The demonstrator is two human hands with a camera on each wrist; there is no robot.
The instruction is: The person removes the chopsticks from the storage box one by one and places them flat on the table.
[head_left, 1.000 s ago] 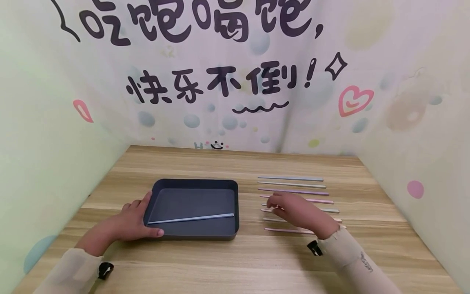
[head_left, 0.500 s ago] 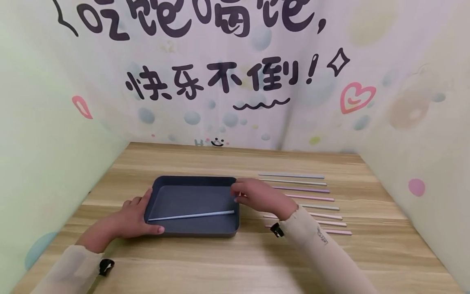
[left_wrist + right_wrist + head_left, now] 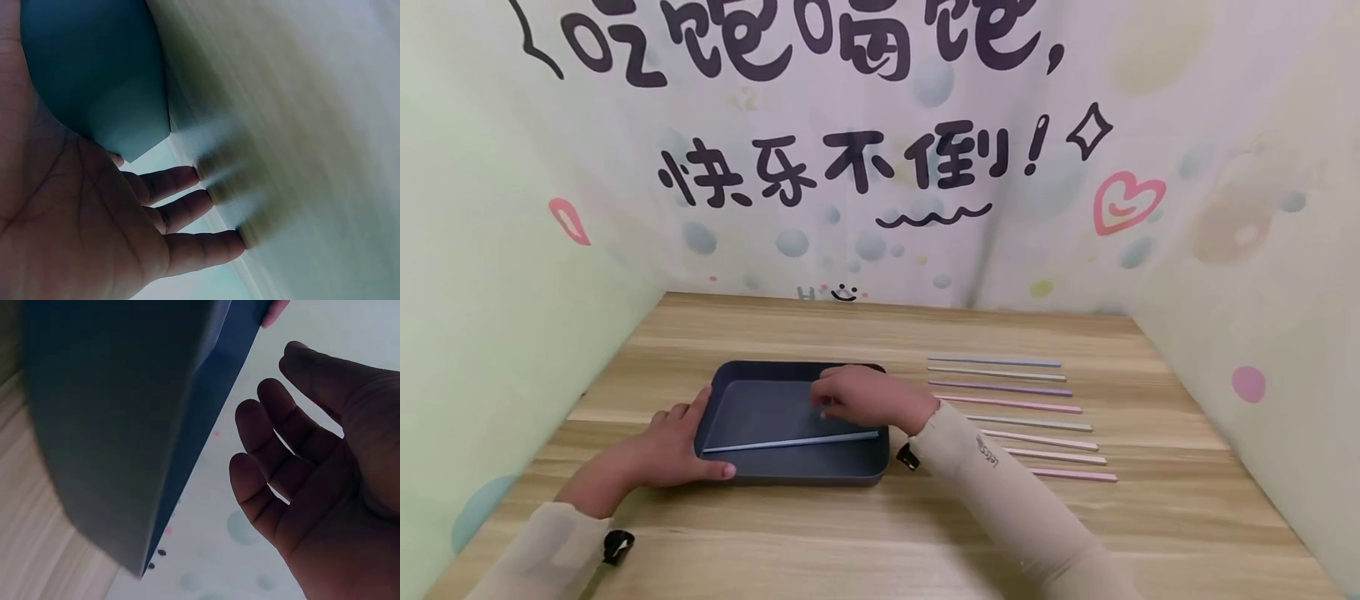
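Observation:
My left hand [image 3: 658, 450] rests at the near left corner of a dark grey rectangular tray [image 3: 775, 481], its thumb along the front rim. In the left wrist view, straight fingers [image 3: 200, 253] reach past the tray's outer wall [image 3: 100, 75] toward the table. A single pale-blue chopstick [image 3: 790, 442] lies slantwise inside the tray. Above the tray's right half hovers my right hand [image 3: 868, 395], fingers loosely bent. The right wrist view shows nothing between that hand's thumb [image 3: 331, 375] and fingers, which are apart from the tray wall [image 3: 119, 412].
Several chopsticks [image 3: 1011, 406] in pastel colours lie roughly parallel on the wooden table [image 3: 820, 542], right of the tray; my right sleeve [image 3: 1000, 475] covers parts of the nearer ones. A printed cloth wall [image 3: 850, 250] stands behind the table.
From over the chopsticks on the right, my right hand has moved left past the tray's right rim to above its inside. The left hand, tray and chopsticks stay put.

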